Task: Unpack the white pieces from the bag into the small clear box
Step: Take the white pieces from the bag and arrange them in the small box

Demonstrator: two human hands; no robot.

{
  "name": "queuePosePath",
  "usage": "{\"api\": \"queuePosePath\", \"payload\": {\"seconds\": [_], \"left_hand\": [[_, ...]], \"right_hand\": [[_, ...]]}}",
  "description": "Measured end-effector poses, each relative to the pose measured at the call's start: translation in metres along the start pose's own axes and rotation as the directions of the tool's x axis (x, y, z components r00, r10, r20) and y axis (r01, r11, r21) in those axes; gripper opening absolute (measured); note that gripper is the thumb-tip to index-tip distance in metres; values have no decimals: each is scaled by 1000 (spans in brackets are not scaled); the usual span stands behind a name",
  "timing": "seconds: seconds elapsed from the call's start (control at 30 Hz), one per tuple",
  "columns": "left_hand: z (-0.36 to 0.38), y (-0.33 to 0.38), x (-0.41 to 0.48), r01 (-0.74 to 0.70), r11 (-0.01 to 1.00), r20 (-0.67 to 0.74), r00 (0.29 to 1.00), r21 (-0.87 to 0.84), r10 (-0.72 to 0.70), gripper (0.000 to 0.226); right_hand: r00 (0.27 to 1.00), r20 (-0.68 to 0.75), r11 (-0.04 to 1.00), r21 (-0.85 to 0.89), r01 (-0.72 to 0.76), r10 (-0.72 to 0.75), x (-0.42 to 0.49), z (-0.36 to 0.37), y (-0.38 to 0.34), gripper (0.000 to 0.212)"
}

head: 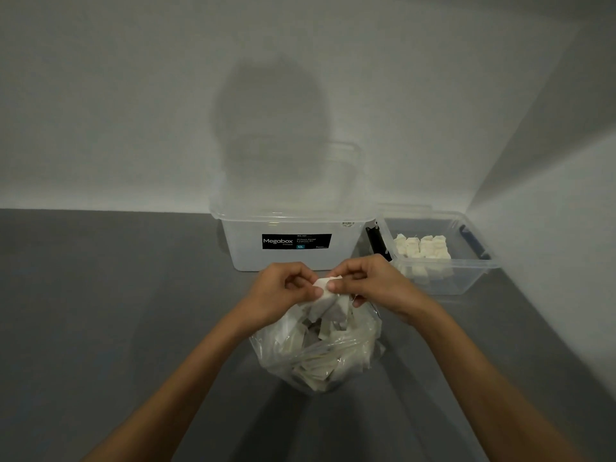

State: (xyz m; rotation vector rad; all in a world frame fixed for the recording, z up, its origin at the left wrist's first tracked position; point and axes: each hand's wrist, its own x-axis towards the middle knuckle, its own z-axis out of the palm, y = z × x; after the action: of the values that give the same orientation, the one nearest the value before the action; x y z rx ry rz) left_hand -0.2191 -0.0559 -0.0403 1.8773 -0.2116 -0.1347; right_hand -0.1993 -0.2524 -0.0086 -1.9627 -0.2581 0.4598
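A clear plastic bag (320, 355) full of white pieces stands on the grey floor in front of me. Just above its mouth, my left hand (283, 291) and my right hand (373, 285) both pinch one white piece (328, 288) between their fingertips. The small clear box (466, 275) sits to the right by the wall, open, with several white pieces (421, 250) lined up inside it. The box is about a hand's width beyond my right hand.
A large lidded translucent tub (286, 235) labelled Megabox stands behind the bag against the wall. A dark lid part (378, 243) leans between the tub and the small box. Walls close in at the back and right.
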Motion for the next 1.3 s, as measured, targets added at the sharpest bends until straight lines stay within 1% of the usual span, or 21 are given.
{"api": "queuePosePath", "payload": {"seconds": [0.13, 0.27, 0.37, 0.5, 0.6, 0.67, 0.8, 0.9, 1.0, 1.07, 1.13, 1.2, 1.27, 1.3], "left_hand": [[1, 3, 0, 64, 985, -39, 997, -159, -71, 17], [3, 3, 2, 118, 946, -41, 990, -303, -136, 18], [3, 5, 3, 136, 903, -85, 979, -408, -186, 20], [2, 8, 5, 112, 860, -172, 959, -497, -225, 13], [3, 11, 9, 90, 859, -197, 956, -505, -216, 18], [6, 15, 13, 67, 871, -212, 958, -487, -193, 19], [21, 30, 23, -4, 876, -256, 957, -482, -137, 10], [35, 41, 31, -44, 858, -279, 953, -512, -118, 10], [48, 53, 41, -79, 858, -291, 953, -508, -84, 12], [57, 63, 49, -77, 870, -265, 962, -488, -63, 13], [64, 73, 58, -64, 900, -195, 981, -431, -23, 20], [67, 84, 70, -79, 945, -109, 993, -317, 47, 24], [69, 96, 87, -151, 983, -38, 988, -103, 147, 21], [71, 102, 96, -203, 979, 4, 979, 17, 202, 16]], "right_hand": [[998, -22, 974, 220, -46, 52, -1, -5, 5, 16], [995, -13, 922, 377, -87, 99, 1, -5, 9, 17], [991, -37, 880, 465, -98, 129, 3, -3, 11, 14], [993, -52, 921, 383, -74, 102, 3, -3, 10, 18], [997, -16, 930, 362, -59, 70, 1, -3, 3, 21], [998, -18, 932, 360, -44, 54, 2, -4, -1, 24], [998, -63, 958, 287, -2, 21, 1, -14, -10, 25], [988, -151, 970, 237, 44, -8, -2, -29, -15, 17], [970, -241, 971, 229, 76, -19, -3, -49, -14, 11], [969, -246, 971, 229, 70, -12, -4, -64, -12, 9], [972, -234, 976, 208, 56, -6, -6, -81, -11, 8], [974, -227, 989, 144, 44, -10, -9, -101, -9, 7], [978, -208, 999, 24, 32, -26, -11, -121, -7, 6], [980, -195, 999, -23, 24, -28, -12, -131, -6, 6]]}}
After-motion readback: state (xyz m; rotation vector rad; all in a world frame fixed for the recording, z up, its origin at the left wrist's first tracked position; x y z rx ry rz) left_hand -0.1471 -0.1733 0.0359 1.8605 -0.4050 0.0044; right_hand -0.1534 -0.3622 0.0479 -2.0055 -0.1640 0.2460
